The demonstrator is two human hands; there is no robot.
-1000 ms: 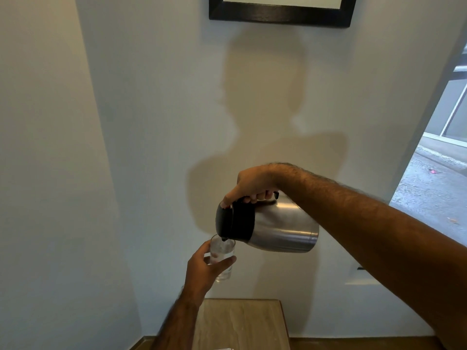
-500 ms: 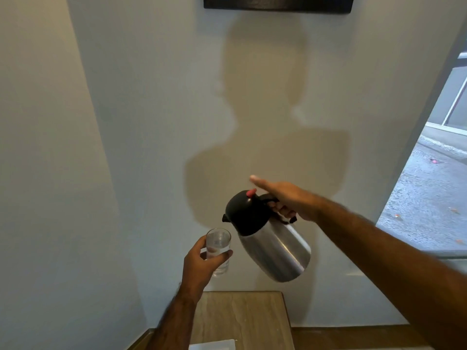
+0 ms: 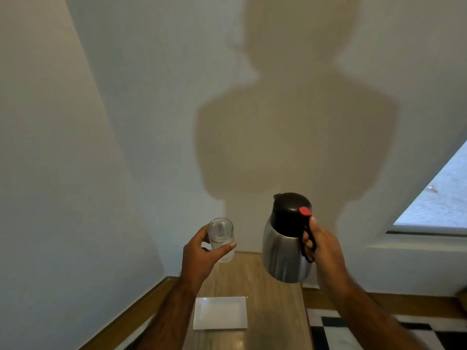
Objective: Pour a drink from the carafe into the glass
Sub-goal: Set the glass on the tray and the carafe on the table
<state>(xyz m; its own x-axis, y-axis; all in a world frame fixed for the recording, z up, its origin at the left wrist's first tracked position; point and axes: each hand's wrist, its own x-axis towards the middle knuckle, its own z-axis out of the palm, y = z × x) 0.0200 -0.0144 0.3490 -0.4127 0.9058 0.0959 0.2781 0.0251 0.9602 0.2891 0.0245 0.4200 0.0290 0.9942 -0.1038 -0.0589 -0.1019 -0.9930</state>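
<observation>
Left hand [image 3: 199,256] grips the clear drinking glass [image 3: 220,237]; right hand [image 3: 323,248] clasps the upright steel, black-lidded carafe [image 3: 285,248] by its handle.

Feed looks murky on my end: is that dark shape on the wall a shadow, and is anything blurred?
Head view: yes, the person's own shadow falls on the wall, lit from behind; the glass and carafe stay readable, slightly soft; the wall corner bows with wide-angle distortion; the window is brightest.
</observation>
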